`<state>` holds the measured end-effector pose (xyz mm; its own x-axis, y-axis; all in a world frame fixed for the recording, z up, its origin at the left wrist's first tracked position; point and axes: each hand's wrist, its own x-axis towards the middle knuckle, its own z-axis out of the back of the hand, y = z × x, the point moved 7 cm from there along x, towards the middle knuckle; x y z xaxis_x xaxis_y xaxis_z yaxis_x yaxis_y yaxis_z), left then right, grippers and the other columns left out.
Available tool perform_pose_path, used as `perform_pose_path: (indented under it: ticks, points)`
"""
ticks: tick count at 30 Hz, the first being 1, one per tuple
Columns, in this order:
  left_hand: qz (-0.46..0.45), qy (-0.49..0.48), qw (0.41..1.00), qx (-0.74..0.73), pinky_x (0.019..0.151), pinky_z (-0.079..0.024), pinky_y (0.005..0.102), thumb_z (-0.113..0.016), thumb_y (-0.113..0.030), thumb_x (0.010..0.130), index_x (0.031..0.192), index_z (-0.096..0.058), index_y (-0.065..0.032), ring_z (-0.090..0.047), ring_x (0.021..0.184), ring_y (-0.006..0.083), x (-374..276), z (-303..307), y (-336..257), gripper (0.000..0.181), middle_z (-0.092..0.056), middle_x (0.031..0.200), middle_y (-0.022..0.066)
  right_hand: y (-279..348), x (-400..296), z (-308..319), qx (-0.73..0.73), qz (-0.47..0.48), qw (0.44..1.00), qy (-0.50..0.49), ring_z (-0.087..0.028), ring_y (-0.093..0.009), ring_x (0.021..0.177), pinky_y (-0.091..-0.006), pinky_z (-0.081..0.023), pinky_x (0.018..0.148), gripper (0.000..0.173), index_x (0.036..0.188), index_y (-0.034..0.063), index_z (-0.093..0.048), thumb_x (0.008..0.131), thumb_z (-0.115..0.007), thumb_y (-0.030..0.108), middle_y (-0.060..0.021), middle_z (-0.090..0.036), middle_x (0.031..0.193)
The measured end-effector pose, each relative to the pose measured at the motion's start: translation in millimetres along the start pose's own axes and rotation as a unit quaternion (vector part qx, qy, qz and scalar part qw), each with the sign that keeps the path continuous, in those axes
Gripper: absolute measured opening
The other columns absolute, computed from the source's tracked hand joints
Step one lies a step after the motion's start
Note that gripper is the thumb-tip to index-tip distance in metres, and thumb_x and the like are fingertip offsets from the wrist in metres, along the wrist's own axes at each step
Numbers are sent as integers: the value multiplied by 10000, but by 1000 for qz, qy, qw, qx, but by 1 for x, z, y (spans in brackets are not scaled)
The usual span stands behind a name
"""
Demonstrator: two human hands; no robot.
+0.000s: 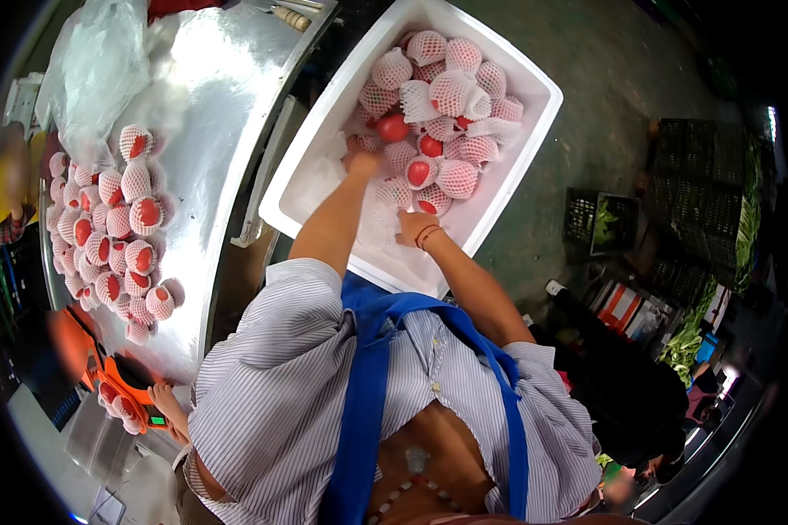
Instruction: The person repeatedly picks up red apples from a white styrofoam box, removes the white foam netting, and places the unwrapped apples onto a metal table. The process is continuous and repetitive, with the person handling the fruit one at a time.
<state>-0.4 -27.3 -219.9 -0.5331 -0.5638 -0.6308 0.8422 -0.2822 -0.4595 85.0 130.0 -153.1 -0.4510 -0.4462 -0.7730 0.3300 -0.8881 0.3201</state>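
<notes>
A white foam box (503, 197) stands before me with many round red fruits, most in white foam nets, inside it. My left hand (361, 159) is down in the box, beside a netted fruit (368, 142) and near a bare red fruit (393, 128). Its fingers are blurred and partly hidden, so its grip is unclear. My right hand (417, 229) is lower in the box, fingertips at loose white foam nets (384, 226), just below another netted fruit (394, 191). Whether it grips anything cannot be made out.
Left of the box is a metal table (194, 151) bearing a cluster of netted fruits (118, 220) and a clear plastic bag (98, 72). Another person's hand (164, 401) touches an orange scale (121, 384). Dark crates (702, 190) are stacked at right; a person in black (624, 367) is nearby.
</notes>
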Motion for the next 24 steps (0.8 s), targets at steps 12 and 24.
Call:
perform_pose_path:
  ticks: [12, 24]
  points:
    - [-156, 451, 819, -317, 712, -492, 322, -686, -139, 643, 1232, -300, -97, -508, 970, 202, -129, 103, -78, 705, -467, 1113, 77, 3, -73, 154, 251, 140, 908, -305, -567, -326, 733, -403, -443, 650, 514, 1122, 82, -419, 688, -575, 308, -186, -577, 781]
    - [-329, 396, 806, -293, 870, -387, 272, -786, -183, 523, 1302, -245, -75, -469, 1027, 189, -187, 188, -73, 955, -444, 1143, 100, 98, -166, 202, 155, 379, 815, -411, -410, -317, 1076, -358, -357, 890, 601, 1144, 38, -414, 607, -669, 121, -170, -422, 1138]
